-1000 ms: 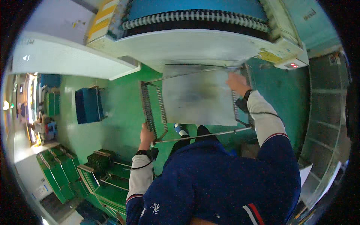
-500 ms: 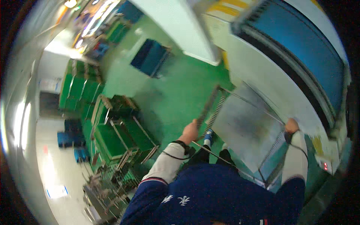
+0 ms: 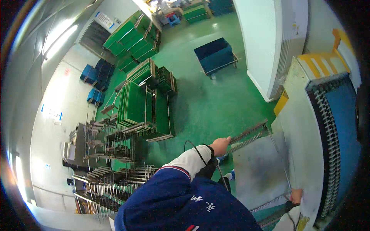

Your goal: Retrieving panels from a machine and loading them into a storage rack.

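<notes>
A metal rack (image 3: 248,131) with long toothed, slotted bars and thin rods joining them is held between my two hands. My left hand (image 3: 221,146) is closed round the near end of one slotted bar. At the opposite side of the frame my right hand (image 3: 296,195) is closed on the rack's corner, close to the machine's side; its fingers are partly hidden. Under the rack lies a flat grey metal plate (image 3: 262,165), low beside the machine. Dark cords hang at both wrists, and my feet show just below the rack.
At right stands a pale machine with a blue conveyor bed (image 3: 341,115) and a coiled chain edge. A blue bin (image 3: 216,56) sits on the green floor (image 3: 200,100). Racks of green boards (image 3: 135,102) and bare metal racks (image 3: 111,184) stand at left. A white pillar (image 3: 262,46) rises beyond.
The view has swung left, so the surroundings appear shifted right. The rack and both hands sit farther right and lower in the picture. Both hands keep hold of the rack.
</notes>
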`<state>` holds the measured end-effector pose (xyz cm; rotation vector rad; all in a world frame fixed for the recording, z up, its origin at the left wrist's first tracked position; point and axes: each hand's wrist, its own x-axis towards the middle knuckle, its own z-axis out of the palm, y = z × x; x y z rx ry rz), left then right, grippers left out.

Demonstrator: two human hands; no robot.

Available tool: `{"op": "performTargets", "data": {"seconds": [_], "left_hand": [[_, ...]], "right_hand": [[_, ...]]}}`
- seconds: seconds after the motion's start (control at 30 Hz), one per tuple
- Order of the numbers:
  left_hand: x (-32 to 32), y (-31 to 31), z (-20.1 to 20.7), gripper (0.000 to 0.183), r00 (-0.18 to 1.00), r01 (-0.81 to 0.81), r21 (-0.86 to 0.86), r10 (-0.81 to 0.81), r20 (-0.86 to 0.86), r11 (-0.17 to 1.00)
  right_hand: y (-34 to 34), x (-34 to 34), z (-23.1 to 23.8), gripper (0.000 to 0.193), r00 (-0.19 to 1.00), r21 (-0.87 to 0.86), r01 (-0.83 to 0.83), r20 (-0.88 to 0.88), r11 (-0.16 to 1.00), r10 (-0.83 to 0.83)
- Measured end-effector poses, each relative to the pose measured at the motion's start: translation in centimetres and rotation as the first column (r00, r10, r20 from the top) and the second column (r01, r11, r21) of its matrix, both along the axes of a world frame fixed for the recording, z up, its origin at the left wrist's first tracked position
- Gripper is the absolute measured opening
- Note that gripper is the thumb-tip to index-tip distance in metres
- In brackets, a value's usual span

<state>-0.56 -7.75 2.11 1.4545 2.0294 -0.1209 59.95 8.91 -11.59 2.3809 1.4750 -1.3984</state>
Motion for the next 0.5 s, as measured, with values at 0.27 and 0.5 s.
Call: {"op": "performTargets", "data": {"seconds": [0.27, 0.5], "left_hand": [[-1.5, 0.7, -5.7, 0.041, 0.99, -0.109, 0.036, 0.106, 0.088, 0.993], [-1.2, 3.4, -8.0, 0.032, 0.961, -0.234, 0.073, 0.22, 0.165, 0.969]], "right_hand": [[-4.5, 0.2, 1.7, 0.022, 0.867, 0.51, -0.496, 0.341, 0.703, 0.364], [-11.2, 0.9, 6.6, 0.044, 0.906, 0.715, -0.264, 0.414, 0.647, -0.088]]}}
